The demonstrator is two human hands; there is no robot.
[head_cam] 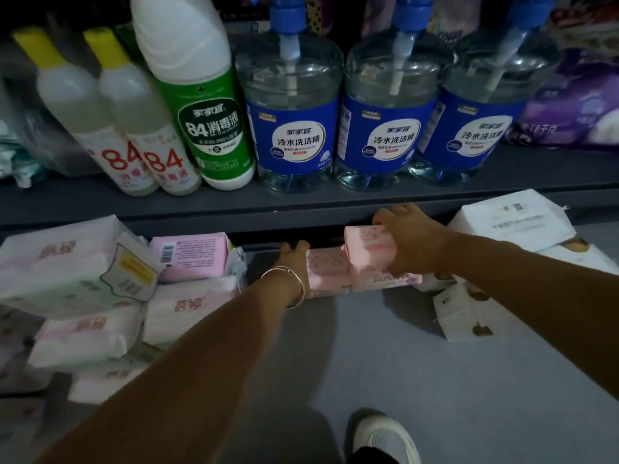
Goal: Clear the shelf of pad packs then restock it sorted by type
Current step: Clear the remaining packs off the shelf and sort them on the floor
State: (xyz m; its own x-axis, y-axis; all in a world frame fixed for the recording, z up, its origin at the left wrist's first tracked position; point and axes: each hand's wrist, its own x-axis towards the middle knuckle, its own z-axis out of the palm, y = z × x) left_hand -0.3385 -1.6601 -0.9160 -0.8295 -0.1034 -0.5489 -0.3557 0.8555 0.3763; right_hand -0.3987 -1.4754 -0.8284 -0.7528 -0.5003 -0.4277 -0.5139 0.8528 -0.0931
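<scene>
Both arms are stretched out forward and low, reaching under the grey upper shelf toward the dark gap of the lower shelf. The left hand, thin bangle on the wrist, lies flat with fingers together against the left end of a pink pad pack; can't really tell if it's gripping or just pressing. The right hand is spread wide over the top of another pink pack, which sits stacked a bit higher and tilted, touching the first one. Fingers wrap over its far edge, so it's got hold of that one.

Left of the arms there's a messy heap of white-and-pink pad packs piled on the floor, one pink pack showing its barcode. To the right, white packs are stacked, with a couple more lying nearer.

Up on the shelf: two yellow-capped 84 bottles, a green disinfectant bottle, three blue-labelled pump jugs, a purple bag. A white shoe pokes in at the bottom.
</scene>
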